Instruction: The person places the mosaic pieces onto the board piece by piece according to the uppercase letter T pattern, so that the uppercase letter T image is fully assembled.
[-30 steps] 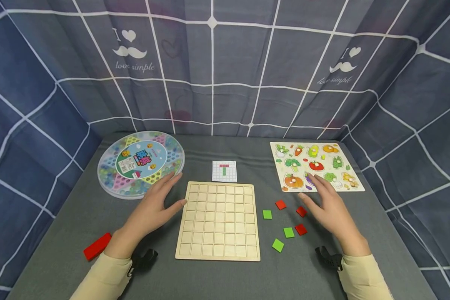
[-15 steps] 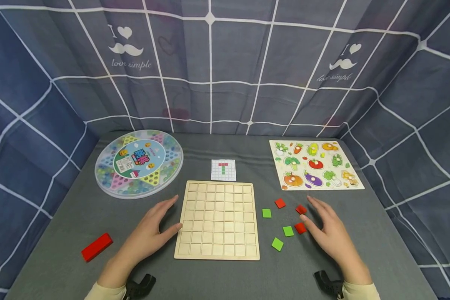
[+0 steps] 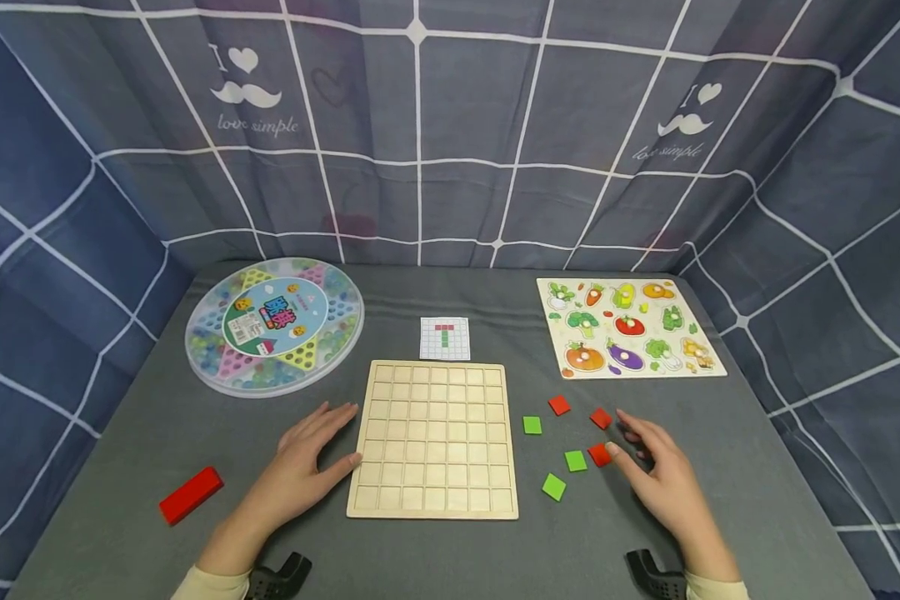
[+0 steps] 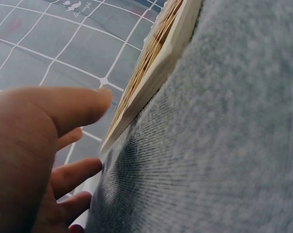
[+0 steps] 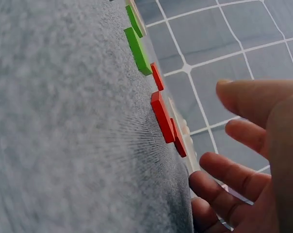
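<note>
In the head view, my left hand (image 3: 297, 468) lies at the left side of a pale wooden grid board (image 3: 433, 440); its thumb tip is right at the board's edge and the fingers are relaxed. My right hand (image 3: 664, 477) hovers low on the other side, holding nothing, thumb tip close to a red square tile (image 3: 599, 455). Its fingers bend loosely near another red tile (image 3: 601, 418). A third red tile (image 3: 559, 405) and three green tiles, one a green tile (image 3: 575, 461), lie between board and hand. The right wrist view shows a gap between thumb and red tile (image 5: 163, 119).
Behind the board lies a small pattern card (image 3: 445, 339) with a red and green T. A round marble game box (image 3: 330, 358) stands back left, a vegetable puzzle board (image 3: 648, 317) back right. A red block (image 3: 191, 496) lies front left. A grid-patterned curtain (image 3: 465, 125) surrounds the table.
Both hands have drawn back toward the person, off the round game box and the puzzle board. The right hand has come down beside the red tiles, its fingers now more bent.
</note>
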A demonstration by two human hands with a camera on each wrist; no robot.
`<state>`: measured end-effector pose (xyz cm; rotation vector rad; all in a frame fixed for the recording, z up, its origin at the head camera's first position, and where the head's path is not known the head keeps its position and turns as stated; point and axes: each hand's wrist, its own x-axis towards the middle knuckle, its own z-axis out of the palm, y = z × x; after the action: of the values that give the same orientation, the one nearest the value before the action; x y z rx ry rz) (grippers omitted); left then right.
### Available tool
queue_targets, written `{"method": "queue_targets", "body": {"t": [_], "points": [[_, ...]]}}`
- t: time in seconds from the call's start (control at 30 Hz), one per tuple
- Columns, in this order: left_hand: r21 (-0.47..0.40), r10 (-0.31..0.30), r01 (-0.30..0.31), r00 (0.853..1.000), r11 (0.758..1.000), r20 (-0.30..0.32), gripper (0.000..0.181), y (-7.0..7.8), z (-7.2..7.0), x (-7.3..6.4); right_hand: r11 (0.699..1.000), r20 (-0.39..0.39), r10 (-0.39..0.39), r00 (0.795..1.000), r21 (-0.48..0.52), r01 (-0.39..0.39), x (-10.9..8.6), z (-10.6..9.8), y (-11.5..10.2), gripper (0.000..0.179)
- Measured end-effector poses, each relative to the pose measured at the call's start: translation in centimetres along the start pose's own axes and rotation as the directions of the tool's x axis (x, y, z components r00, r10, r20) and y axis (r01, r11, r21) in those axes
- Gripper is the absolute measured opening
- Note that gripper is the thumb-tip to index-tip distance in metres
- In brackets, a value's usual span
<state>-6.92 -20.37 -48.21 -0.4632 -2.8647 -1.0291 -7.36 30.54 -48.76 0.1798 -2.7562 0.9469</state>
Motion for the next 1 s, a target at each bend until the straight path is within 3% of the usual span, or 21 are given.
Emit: {"method": "queue_targets", "body": {"t": [0.43,0.73,1.0], "points": [[0.046,0.01,-0.013,0.999,0.999,0.053,0.058,-0.1,-0.4,-0.1,1.0,0.064,0.0,0.998,-0.026,0.001,0.0,0.7,0.2,0.038],[0.054,0.016,-0.02,0.997,0.998,0.071,0.054,-0.2,-0.3,-0.1,0.984,0.142,-0.168,0.976,-0.029,0.174,-0.2,0.4,1.0,0.039],[0.058,0.023,-0.029,0.995,0.998,0.092,0.052,0.0,-0.1,0.1,0.957,0.175,-0.25,0.952,-0.105,0.271,0.0,-0.4,0.8,0.035]]}}
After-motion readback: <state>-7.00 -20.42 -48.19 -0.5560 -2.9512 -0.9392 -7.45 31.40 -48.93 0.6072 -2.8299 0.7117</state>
